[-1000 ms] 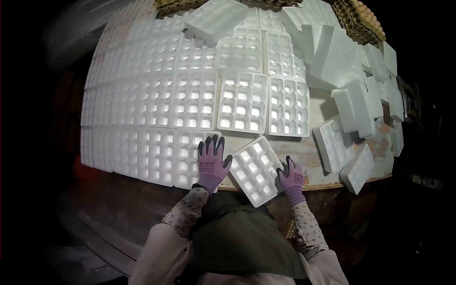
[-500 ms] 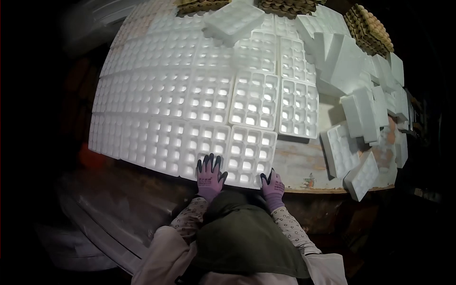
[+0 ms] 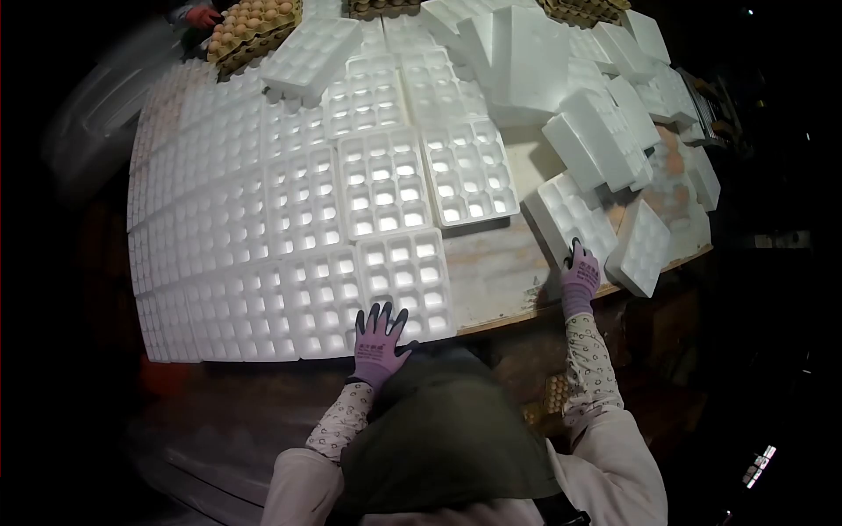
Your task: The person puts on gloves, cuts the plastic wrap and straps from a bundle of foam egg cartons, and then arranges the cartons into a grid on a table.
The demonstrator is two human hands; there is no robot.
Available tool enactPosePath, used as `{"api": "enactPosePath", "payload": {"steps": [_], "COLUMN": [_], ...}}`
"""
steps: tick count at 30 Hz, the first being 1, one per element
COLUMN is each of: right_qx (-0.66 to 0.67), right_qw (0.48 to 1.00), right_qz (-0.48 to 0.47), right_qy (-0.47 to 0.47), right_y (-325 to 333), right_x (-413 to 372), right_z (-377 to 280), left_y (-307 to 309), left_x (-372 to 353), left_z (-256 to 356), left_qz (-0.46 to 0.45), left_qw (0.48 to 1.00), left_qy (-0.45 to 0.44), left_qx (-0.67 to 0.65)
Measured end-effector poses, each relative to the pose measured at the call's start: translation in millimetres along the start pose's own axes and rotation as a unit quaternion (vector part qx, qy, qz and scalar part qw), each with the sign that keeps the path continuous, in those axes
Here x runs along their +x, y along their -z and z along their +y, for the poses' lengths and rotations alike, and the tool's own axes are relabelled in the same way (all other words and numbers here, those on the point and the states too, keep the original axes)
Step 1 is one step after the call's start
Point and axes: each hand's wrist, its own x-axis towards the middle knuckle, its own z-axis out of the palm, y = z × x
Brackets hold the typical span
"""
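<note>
Pressing a foam egg tray flat while touching a loose foam tray

The left hand, in a purple glove with dark fingertips, lies palm down at the near edge of the wooden table. Its fingers are spread wide and flat, gripping nothing. Their tips rest on the near rim of the foam egg tray. That tray stretches away from the fingertips, cells facing up. It closes the right end of the front row in a grid of foam trays, which runs off to the left of the fingers and far beyond them.

The right hand, gloved the same way, is stretched out to the right, well apart from the left. Its fingertips touch the near corner of the loose foam tray, which lies askew just ahead of them on bare wood. Whether the fingers have closed on that corner or only rest against it cannot be told, since the back of the hand hides them.

Just to the right of those fingertips a second loose tray hangs partly over the table's edge. Farther beyond them sits a heap of foam trays, tilted and overlapping. Between the two hands the tabletop shows bare, scuffed wood.

Far past the left fingers, at the table's back corner, stand egg cartons filled with brown eggs. Patterned sleeves cover both forearms.
</note>
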Motion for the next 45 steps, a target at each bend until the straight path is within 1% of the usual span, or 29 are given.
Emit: {"api": "enactPosePath", "payload": {"steps": [1, 2, 3, 4, 5, 6, 8, 9, 13, 17, 19, 20, 21, 22, 24, 25, 27, 29, 30, 33, 34, 35, 36, 37, 38, 39, 41, 42, 45], "right_qx": [0.033, 0.061, 0.098, 0.162, 0.192, 0.206, 0.231, 0.231, 0.282, 0.320, 0.297, 0.316, 0.291, 0.261, 0.149, 0.061, -0.001, 0.055, 0.080, 0.249, 0.320, 0.394, 0.503, 0.434, 0.435, 0.437, 0.356, 0.332, 0.312], "right_qw": [0.999, 0.998, 0.994, 0.983, 0.977, 0.967, 0.957, 0.959, 0.934, 0.914, 0.923, 0.925, 0.939, 0.951, 0.979, 0.990, 0.995, 0.997, 0.995, 0.967, 0.945, 0.915, 0.859, 0.893, 0.893, 0.892, 0.931, 0.934, 0.939], "right_qz": [-0.034, -0.014, -0.049, -0.080, -0.096, -0.150, -0.174, -0.150, -0.175, -0.172, -0.126, -0.110, 0.006, 0.076, 0.140, 0.126, 0.098, 0.043, 0.013, 0.055, 0.071, 0.083, 0.078, 0.103, 0.107, 0.115, 0.073, 0.104, 0.035], "right_qy": [-0.007, 0.019, 0.007, -0.019, -0.010, 0.001, 0.032, 0.058, 0.131, 0.182, 0.207, 0.180, 0.182, 0.146, 0.006, -0.031, -0.022, 0.029, 0.058, 0.009, -0.003, -0.021, -0.058, -0.058, -0.042, -0.021, 0.026, 0.085, 0.142], "right_y": [19, 28, 46, 45, 42, 38, 21, 18, 17, 0, 24, 40, 57, 62, 65, 60, 43, 35, 32, 48, 52, 54, 58, 67, 78, 89, 102, 100, 84], "right_x": [-18, -41, -63, -88, -112, -132, -159, -162, -159, -153, -133, -109, -75, -32, 54, 90, 134, 147, 154, 141, 147, 153, 157, 158, 156, 155, 150, 151, 162], "right_z": [-16, -26, -43, -53, -62, -73, -92, -102, -145, -148, -133, -124, -109, -90, -49, -26, 7, 31, 45, 83, 105, 124, 136, 151, 160, 167, 178, 178, 166], "left_y": [-1, -1, 0, 0, 0, 1, 4, 6, 4, -3, -3, -1, 5, 6, 30, 43, 53, 47, 38, -3, -27, -28, -26, -30, -34, -28, -3, 2, 6], "left_x": [0, -1, 0, 1, 0, 1, 1, 2, 2, -1, -2, 2, 4, 13, 55, 85, 157, 233, 267, 351, 370, 384, 392, 391, 389, 383, 347, 328, 288], "left_z": [1, 1, 0, 0, -1, -2, -1, -2, -1, -2, -1, 1, 7, 15, 51, 75, 130, 185, 211, 262, 269, 278, 287, 294, 298, 309, 338, 348, 362], "left_qz": [0.000, 0.000, 0.001, 0.000, 0.001, 0.004, -0.004, -0.009, -0.011, 0.004, 0.060, 0.099, 0.129, 0.146, 0.159, 0.150, 0.152, 0.129, 0.117, 0.049, 0.114, 0.097, 0.070, 0.041, 0.114, 0.094, 0.053, 0.055, 0.062], "left_qw": [1.000, 1.000, 1.000, 1.000, 1.000, 1.000, 1.000, 1.000, 1.000, 0.999, 0.997, 0.993, 0.990, 0.987, 0.982, 0.980, 0.976, 0.974, 0.975, 0.978, 0.968, 0.967, 0.966, 0.964, 0.950, 0.955, 0.963, 0.970, 0.983], "left_qy": [0.001, 0.001, -0.002, -0.005, -0.006, -0.009, -0.008, -0.008, -0.009, -0.003, -0.001, -0.012, -0.019, -0.016, -0.034, -0.065, -0.113, -0.160, -0.179, -0.195, -0.206, -0.213, -0.223, -0.234, -0.274, -0.265, -0.249, -0.218, -0.159], "left_qx": [-0.003, -0.005, -0.007, -0.010, -0.014, -0.018, -0.025, -0.027, -0.024, -0.032, -0.054, -0.057, -0.059, -0.068, -0.100, -0.110, -0.112, -0.097, -0.057, 0.059, 0.092, 0.104, 0.113, 0.120, 0.100, 0.096, 0.093, 0.090, 0.066]}}
